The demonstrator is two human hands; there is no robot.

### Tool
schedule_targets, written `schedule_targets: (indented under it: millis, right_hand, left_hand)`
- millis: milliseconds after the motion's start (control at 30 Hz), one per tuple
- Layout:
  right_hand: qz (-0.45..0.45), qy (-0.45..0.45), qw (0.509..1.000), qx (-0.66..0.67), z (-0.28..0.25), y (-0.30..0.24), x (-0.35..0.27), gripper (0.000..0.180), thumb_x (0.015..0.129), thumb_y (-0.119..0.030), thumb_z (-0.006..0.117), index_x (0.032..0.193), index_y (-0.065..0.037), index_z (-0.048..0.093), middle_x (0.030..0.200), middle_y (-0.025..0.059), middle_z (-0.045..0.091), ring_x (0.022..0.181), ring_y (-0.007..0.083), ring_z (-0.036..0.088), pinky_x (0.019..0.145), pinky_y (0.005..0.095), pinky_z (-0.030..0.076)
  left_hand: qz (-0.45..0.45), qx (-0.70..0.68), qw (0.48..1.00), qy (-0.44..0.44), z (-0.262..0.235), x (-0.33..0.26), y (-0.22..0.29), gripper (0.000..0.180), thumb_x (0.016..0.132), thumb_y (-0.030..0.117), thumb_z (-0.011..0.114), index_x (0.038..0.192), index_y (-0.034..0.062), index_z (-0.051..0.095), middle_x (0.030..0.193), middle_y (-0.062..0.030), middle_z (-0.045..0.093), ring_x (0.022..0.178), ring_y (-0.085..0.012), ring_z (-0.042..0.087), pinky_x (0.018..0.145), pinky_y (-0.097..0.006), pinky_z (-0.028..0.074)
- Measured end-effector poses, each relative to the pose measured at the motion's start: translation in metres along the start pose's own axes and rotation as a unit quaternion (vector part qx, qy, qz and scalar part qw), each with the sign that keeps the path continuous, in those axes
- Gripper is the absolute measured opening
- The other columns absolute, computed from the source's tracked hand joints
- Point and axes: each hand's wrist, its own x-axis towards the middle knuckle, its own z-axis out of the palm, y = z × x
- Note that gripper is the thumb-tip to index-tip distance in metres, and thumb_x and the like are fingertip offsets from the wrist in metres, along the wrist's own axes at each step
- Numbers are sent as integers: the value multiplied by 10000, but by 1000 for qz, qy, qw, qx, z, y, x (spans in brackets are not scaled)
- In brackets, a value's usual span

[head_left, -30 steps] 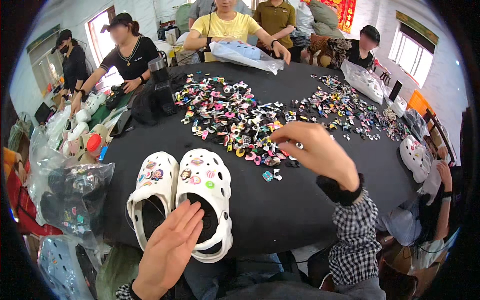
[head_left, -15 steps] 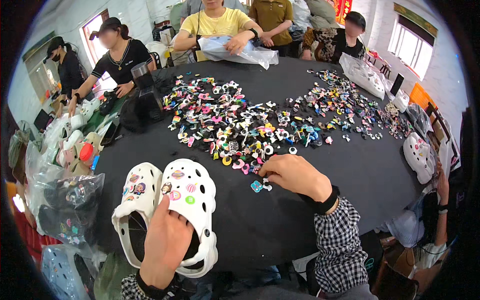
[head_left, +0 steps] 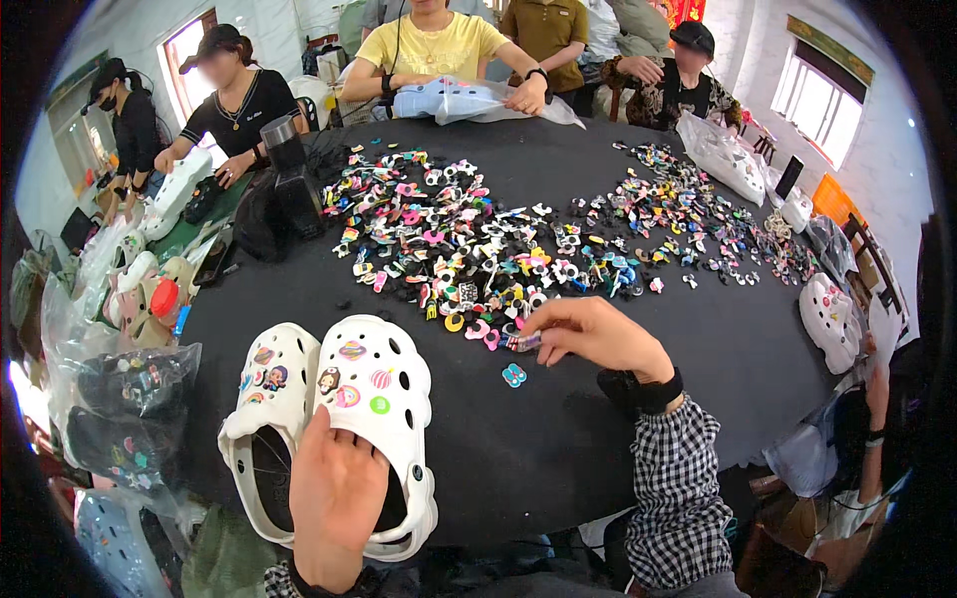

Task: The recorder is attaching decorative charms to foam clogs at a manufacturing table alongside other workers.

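Note:
A pair of white clogs stands side by side on the black table. The left clog (head_left: pixel 254 404) and the right clog (head_left: pixel 404 364) both carry colourful charms, such as a planet, a rainbow and a green disc. My left hand (head_left: pixel 341 488) grips the right clog, its fingers inside the opening and its thumb on the upper. Pinched between thumb and fingers of my right hand (head_left: pixel 606 341) is a small striped shoe charm (head_left: pixel 521 343), partly hidden. Just below it lies a blue flip-flop-shaped charm (head_left: pixel 513 376). A wide heap of shoe charms (head_left: pixel 449 244) spreads beyond my right hand.
Another charm heap (head_left: pixel 688 204) lies farther right. A dark bottle-like object (head_left: pixel 290 169) stands at the left. Bagged clogs (head_left: pixel 135 399) crowd the left edge; a white clog (head_left: pixel 829 321) sits far right. Across the table, a person in yellow (head_left: pixel 434 50) handles a bagged blue clog (head_left: pixel 454 98).
My right hand has risen slightly with a charm. The black-and-white charm beside the flip-flop charm no longer shows there. My left hand still grips the clog. A person at left has lifted a white clog.

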Motion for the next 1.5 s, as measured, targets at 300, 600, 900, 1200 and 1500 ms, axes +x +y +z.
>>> schedule_targets:
  millis: [300,600,900,1200,1500]
  right_hand:
    - [8,-28,992,122,4,-13,-1,236,974,-13,533,1200,34,580,1068,103,640,948,192,675,859,307,585]
    - [-16,-50,993,103,5,-6,-2,290,941,-11,597,1227,32,570,1130,123,629,1022,197,654,911,322,565]
    - [18,1,999,40,14,-17,-1,136,935,-38,623,1060,14,642,1013,65,645,855,121,651,760,264,558]
    - [-21,30,997,68,35,-28,2,119,910,-31,657,1026,-4,650,951,46,662,829,95,639,740,244,531]
    - [-192,-67,970,-130,98,-111,15,169,844,-44,701,1007,-54,662,960,68,623,880,195,642,709,295,521]
  left_hand:
    - [-47,-61,971,-226,-8,-39,12,450,1048,253,428,1404,-23,430,1453,-125,479,1359,-247,413,1156,-406,282]
    - [10,11,1000,9,-12,-28,-9,465,1036,252,427,1432,19,356,1432,-108,443,1328,-261,420,1123,-462,330]
    - [21,-18,1000,15,-18,-39,-13,459,1011,223,456,1415,17,381,1399,-115,479,1290,-260,456,1115,-446,349]
    - [42,8,999,-26,-16,-43,-15,513,1000,206,456,1455,11,323,1453,-132,436,1334,-271,425,1132,-442,330]
    - [30,-26,999,-35,-27,-42,-19,510,992,179,449,1458,16,321,1464,-128,427,1337,-264,425,1133,-438,325]
